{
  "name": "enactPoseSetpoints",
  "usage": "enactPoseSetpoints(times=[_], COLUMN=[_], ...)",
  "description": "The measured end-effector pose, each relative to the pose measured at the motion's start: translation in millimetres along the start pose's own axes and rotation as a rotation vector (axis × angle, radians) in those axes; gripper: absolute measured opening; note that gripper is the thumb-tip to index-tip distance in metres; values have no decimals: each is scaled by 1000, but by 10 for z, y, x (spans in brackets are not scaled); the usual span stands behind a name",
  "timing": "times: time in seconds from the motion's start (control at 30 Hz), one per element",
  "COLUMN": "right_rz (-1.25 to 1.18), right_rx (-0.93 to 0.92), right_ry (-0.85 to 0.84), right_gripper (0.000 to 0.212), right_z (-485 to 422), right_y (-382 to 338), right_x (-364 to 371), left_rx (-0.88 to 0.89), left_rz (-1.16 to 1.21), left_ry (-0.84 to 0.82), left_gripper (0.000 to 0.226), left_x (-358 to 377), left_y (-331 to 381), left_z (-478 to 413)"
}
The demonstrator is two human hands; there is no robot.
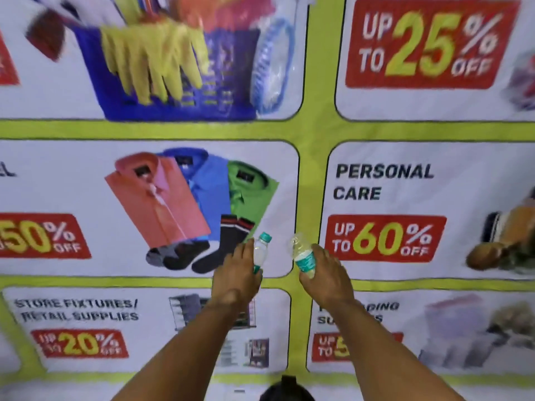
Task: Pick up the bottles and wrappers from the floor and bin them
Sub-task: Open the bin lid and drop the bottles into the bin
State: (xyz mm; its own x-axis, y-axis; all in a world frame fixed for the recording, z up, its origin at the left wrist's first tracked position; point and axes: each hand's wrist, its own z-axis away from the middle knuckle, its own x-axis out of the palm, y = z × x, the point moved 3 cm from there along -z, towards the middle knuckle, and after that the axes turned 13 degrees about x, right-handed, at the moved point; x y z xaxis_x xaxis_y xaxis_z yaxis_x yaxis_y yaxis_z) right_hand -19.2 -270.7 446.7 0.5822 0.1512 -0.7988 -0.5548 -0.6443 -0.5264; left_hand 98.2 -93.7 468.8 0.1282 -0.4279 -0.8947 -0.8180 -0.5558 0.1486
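Two bottles up, one per hand, no bin showing yet

Left hand clenches the capped bottle, right hand the capless crushed bottle, both carried over the printed banner.

Reading off the big printed green-and-white advertising banner: a red badge top right says "UP TO 25% OFF". Mid right, "PERSONAL CARE" over "UP TO 60% OFF". Far left, "50% OFF". Lower left, "STORE FIXTURES/ RETAIL SUPPLIES", then "UP TO 20% OFF". The bottle labels are unreadable.
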Motion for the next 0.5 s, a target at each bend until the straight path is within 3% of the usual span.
enactPoseSetpoints(times=[0.23,0.5], right_rz=[-41,-182], right_rx=[-121,-220], right_ry=[137,164], right_gripper=[62,67], right_z=[-170,-57], right_y=[-629,-1141], right_x=[-986,-1007], left_rx=[41,101], left_rz=[-21,-13], left_ry=[164,239], left_gripper=[71,73], left_x=[-1137,-1477], left_y=[137,-135], left_z=[-211,-59])
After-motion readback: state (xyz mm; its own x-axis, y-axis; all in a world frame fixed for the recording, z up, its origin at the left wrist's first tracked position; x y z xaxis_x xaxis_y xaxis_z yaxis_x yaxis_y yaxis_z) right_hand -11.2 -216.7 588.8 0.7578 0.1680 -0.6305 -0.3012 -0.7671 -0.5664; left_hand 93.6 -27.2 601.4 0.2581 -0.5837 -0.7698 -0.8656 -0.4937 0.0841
